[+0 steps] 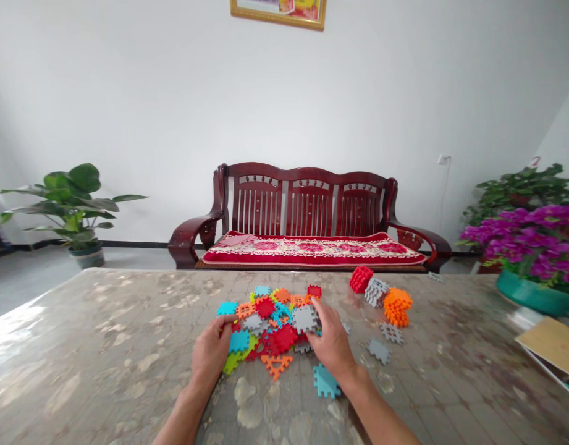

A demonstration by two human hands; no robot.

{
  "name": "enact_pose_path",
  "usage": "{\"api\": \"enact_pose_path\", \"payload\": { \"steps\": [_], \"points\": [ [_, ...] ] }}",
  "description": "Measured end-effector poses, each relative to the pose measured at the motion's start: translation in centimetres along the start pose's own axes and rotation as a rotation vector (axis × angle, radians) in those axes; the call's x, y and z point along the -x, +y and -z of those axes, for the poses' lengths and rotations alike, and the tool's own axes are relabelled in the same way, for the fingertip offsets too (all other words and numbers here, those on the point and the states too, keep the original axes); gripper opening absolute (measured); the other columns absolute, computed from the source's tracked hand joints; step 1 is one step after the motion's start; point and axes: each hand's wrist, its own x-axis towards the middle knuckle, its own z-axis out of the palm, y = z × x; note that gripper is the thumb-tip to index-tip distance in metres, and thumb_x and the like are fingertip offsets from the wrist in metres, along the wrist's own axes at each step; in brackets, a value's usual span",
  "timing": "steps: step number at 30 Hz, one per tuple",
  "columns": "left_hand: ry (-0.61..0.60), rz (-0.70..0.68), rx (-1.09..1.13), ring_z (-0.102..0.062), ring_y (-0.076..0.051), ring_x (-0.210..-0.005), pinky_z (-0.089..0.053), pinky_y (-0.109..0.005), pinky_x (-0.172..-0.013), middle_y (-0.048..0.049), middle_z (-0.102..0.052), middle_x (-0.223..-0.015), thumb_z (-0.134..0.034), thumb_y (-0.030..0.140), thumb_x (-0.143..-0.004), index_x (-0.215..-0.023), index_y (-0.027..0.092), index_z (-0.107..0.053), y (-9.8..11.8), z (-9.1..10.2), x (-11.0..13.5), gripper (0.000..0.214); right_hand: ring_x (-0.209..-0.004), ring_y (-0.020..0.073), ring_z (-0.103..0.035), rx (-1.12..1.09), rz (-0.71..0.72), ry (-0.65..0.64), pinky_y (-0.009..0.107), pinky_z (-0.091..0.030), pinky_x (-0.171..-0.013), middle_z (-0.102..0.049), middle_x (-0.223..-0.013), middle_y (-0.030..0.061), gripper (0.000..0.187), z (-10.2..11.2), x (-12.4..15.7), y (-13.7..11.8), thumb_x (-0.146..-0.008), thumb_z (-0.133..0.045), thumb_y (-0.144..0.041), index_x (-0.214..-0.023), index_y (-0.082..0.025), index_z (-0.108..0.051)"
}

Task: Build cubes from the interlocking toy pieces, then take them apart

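A pile of colourful notched plastic puzzle tiles lies on the table between my hands. My right hand (331, 339) grips a grey square tile (305, 318) at the pile's right side, thumb below and fingers along its far edge. At the left edge of the pile is my left hand (210, 347), loosely bent, its index finger and thumb apart beside a blue tile (238, 341); I see nothing held in it. Red tiles (283, 339) fill the middle, and an orange triangular tile (277, 366) lies at the near side. A teal square tile (326, 381) rests under my right wrist.
Right of the pile stand red tiles (361, 279), grey tiles (375, 292) and orange tiles (398, 307) in stacks. Loose grey tiles (379, 350) lie nearer. A teal flower pot (534, 293) and a tan book (553, 347) occupy the table's right; a wooden bench (312, 204) stands beyond.
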Motion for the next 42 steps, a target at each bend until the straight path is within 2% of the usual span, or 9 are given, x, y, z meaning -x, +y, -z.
{"api": "enact_pose_path", "payload": {
  "steps": [5, 11, 14, 18, 26, 31, 35, 39, 42],
  "points": [
    [0.004, -0.017, -0.009, -0.070, -0.018, -0.084, -0.050, -0.023, -0.075, 0.0018, -0.076, -0.092, -0.045, 0.029, -0.083, -0.094, 0.027, -0.073, -0.3, -0.2, -0.1, 0.030, -0.119, 0.0252, -0.055, 0.019, 0.068, -0.042, 0.046, -0.047, -0.102, -0.061, -0.128, 0.0062, 0.075, -0.3, -0.5, 0.0, -0.072, -0.055, -0.006, -0.143, -0.028, -0.041],
    [0.006, -0.017, -0.025, -0.070, -0.018, -0.085, -0.050, -0.023, -0.074, 0.0017, -0.076, -0.093, -0.045, 0.029, -0.083, -0.094, 0.027, -0.073, -0.4, -0.2, -0.1, 0.030, -0.119, 0.0259, -0.056, 0.001, -0.082, 0.053, 0.048, -0.045, -0.104, -0.062, -0.125, 0.0095, 0.058, -0.8, -0.3, 1.9, -0.078, -0.059, -0.019, -0.135, -0.023, -0.049],
    [0.003, -0.029, -0.035, -0.070, -0.018, -0.085, -0.050, -0.024, -0.077, 0.0012, -0.076, -0.093, -0.045, 0.028, -0.083, -0.094, 0.027, -0.073, -0.2, -0.1, 0.0, 0.030, -0.128, 0.0234, -0.049, -0.052, -0.068, 0.080, 0.047, -0.041, -0.109, -0.055, -0.135, 0.0109, 0.056, -1.0, -0.3, 2.4, -0.083, -0.052, -0.018, -0.138, -0.022, -0.045],
    [-0.010, -0.114, -0.045, -0.068, -0.018, -0.089, -0.050, -0.026, -0.084, 0.0005, -0.076, -0.095, -0.043, 0.028, -0.084, -0.092, 0.027, -0.073, -0.1, -0.1, 0.1, 0.031, -0.138, 0.0221, -0.038, -0.054, 0.016, 0.042, 0.046, -0.036, -0.113, -0.042, -0.148, 0.0092, 0.055, -0.9, -0.4, 3.0, -0.086, -0.047, -0.017, -0.140, -0.024, -0.044],
    [-0.011, -0.184, -0.079, -0.067, -0.019, -0.091, -0.049, -0.027, -0.083, -0.0012, -0.073, -0.097, -0.040, 0.028, -0.086, -0.093, 0.027, -0.071, -0.4, -0.3, 0.3, 0.032, -0.124, 0.0253, -0.050, 0.178, -0.111, 0.176, 0.049, -0.040, -0.106, -0.058, -0.129, 0.0118, 0.042, 1.0, -0.1, 6.0, -0.086, -0.043, -0.021, -0.127, -0.020, -0.057],
    [-0.026, -0.178, -0.064, -0.066, -0.019, -0.093, -0.048, -0.027, -0.083, -0.0011, -0.073, -0.097, -0.039, 0.028, -0.086, -0.094, 0.027, -0.070, -0.3, -0.3, 0.3, 0.032, -0.128, 0.0355, -0.043, 0.575, -0.262, 0.110, 0.055, -0.035, -0.104, -0.052, -0.136, 0.0166, 0.046, 3.3, 1.1, 7.5, -0.080, -0.053, -0.022, -0.126, -0.018, -0.058],
    [-0.035, -0.169, -0.041, -0.067, -0.019, -0.093, -0.048, -0.028, -0.083, -0.0008, -0.073, -0.097, -0.038, 0.028, -0.086, -0.093, 0.026, -0.070, -0.2, -0.3, 0.3, 0.032, -0.133, 0.0408, -0.037, 0.782, -0.379, 0.072, 0.057, -0.032, -0.104, -0.048, -0.139, 0.0204, 0.050, 4.8, 1.9, 8.7, -0.081, -0.057, -0.030, -0.129, -0.015, -0.056],
    [-0.033, -0.160, -0.033, -0.066, -0.018, -0.092, -0.048, -0.027, -0.082, -0.0005, -0.073, -0.095, -0.039, 0.028, -0.085, -0.090, 0.026, -0.070, 0.0, -0.2, 0.3, 0.031, -0.126, 0.0412, -0.045, 0.837, -0.493, -0.005, 0.057, -0.036, -0.098, -0.054, -0.132, 0.0226, 0.047, 5.1, 2.3, 9.7, -0.085, -0.052, -0.036, -0.127, -0.014, -0.058],
    [-0.043, -0.152, -0.028, -0.066, -0.018, -0.092, -0.047, -0.027, -0.082, 0.0002, -0.074, -0.094, -0.039, 0.027, -0.085, -0.090, 0.026, -0.069, 0.0, -0.3, 0.3, 0.031, -0.121, 0.0357, -0.052, 0.704, -0.421, -0.051, 0.054, -0.037, -0.100, -0.062, -0.122, 0.0195, 0.044, 4.7, 2.2, 10.2, -0.087, -0.047, -0.036, -0.123, -0.015, -0.060]
  ]
}}
